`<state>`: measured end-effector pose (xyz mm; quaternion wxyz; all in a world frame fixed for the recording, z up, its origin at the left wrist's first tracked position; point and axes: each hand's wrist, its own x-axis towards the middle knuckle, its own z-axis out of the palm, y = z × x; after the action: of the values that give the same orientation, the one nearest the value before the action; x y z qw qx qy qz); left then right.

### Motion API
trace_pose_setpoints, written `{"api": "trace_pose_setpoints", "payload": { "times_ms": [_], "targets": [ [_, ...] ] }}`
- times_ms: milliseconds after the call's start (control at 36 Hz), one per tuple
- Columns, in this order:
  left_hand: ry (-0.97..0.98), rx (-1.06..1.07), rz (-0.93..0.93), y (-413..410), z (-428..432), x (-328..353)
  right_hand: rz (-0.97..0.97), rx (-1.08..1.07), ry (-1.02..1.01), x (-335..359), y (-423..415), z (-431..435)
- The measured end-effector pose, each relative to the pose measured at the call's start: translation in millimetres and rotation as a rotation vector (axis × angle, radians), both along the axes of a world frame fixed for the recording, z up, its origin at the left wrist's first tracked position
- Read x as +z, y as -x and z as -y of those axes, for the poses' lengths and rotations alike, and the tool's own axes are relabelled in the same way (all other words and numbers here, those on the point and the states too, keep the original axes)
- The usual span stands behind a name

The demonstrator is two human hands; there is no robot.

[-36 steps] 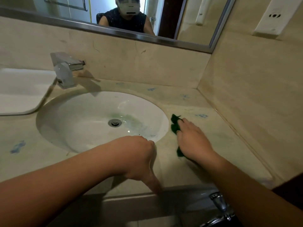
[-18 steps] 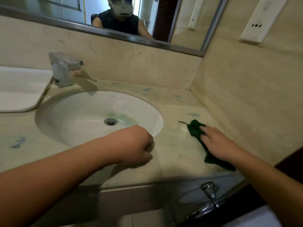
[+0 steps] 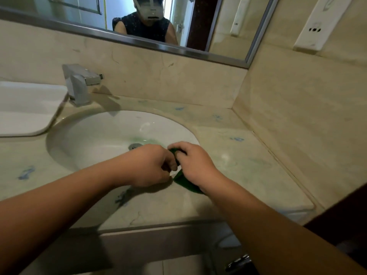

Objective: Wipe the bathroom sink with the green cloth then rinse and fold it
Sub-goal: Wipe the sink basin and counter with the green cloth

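Note:
The green cloth lies bunched on the countertop at the right front rim of the white oval sink. My right hand covers most of it and grips it, fingers curled over its upper end. My left hand meets the right one and pinches the cloth's near edge. A green tint shows in the basin around the drain. Most of the cloth is hidden under my hands.
A chrome faucet stands behind the sink at the left. A white tray rests on the counter's far left. The beige marble counter runs right to a side wall. A mirror hangs above.
My right hand dragged the cloth from the right part of the counter back to the sink's rim. My left hand moved over and took hold of the cloth too.

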<state>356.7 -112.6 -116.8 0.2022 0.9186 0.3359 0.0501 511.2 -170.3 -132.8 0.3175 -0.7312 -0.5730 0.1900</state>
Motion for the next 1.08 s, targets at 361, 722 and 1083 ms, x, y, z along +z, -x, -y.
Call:
{"api": "trace_pose_setpoints", "payload": {
  "times_ms": [361, 722, 1083],
  "targets": [
    [-0.237, -0.067, -0.008, -42, -5, 1, 0.338, 0.114, 0.004, -15, -57, 21],
    [-0.249, -0.358, -0.126, -79, -6, -11, 0.71, -0.056, 0.138, 18, -169, 74],
    [-0.431, -0.396, -0.016, -103, -31, -37, 0.728, -0.282, 0.347, -22, -250, 24]
  ]
}}
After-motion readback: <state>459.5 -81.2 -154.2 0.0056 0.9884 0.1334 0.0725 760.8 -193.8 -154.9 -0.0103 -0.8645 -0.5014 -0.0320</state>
